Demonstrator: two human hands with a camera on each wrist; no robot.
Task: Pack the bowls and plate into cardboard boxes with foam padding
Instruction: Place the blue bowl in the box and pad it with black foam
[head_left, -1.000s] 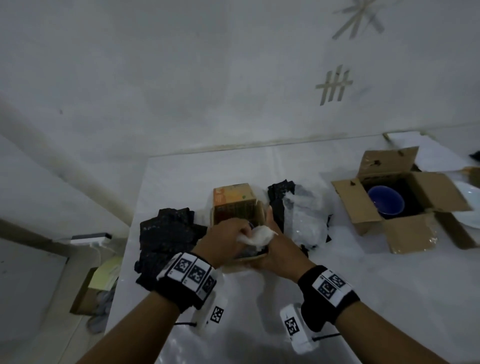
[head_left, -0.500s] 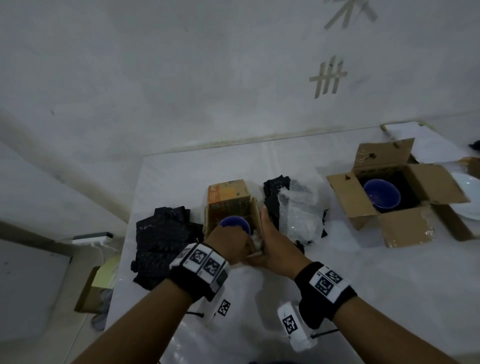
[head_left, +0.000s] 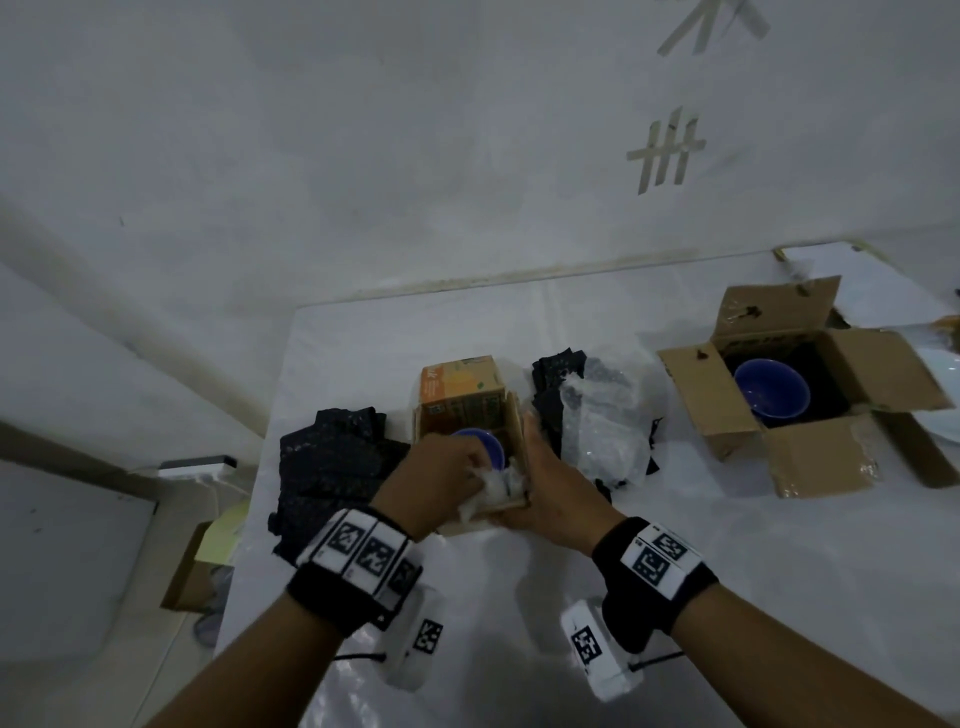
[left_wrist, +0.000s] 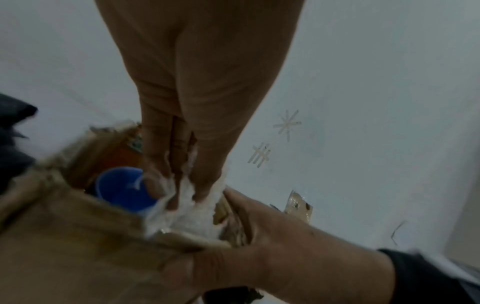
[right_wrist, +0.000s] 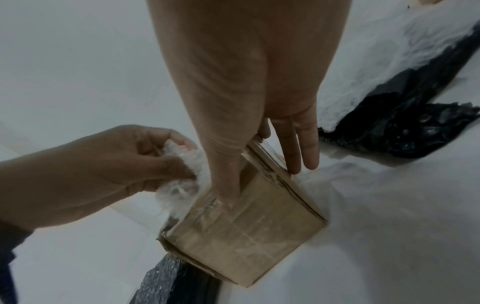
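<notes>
A small cardboard box (head_left: 467, 410) stands at the table's middle with a blue bowl (head_left: 485, 447) inside. My left hand (head_left: 452, 475) grips a wad of white foam padding (head_left: 496, 488) and presses it into the box's near right corner, beside the bowl. The left wrist view shows those fingers (left_wrist: 179, 181) sunk in the padding (left_wrist: 192, 218) next to the bowl (left_wrist: 122, 189). My right hand (head_left: 545, 483) clasps the box's right near corner, thumb on one face (right_wrist: 226, 189) and fingers on the other. A second blue bowl (head_left: 771, 389) sits in an open box (head_left: 810, 457) at the right.
A heap of black foam (head_left: 332, 467) lies left of the small box. More black foam and clear bubble wrap (head_left: 597, 421) lie to its right. A white plate (head_left: 943, 374) shows at the far right edge. The table's left edge drops to the floor.
A second ago my left hand held the white padding above the box, hiding the bowl. It has pushed the padding down into the near corner, and the bowl shows.
</notes>
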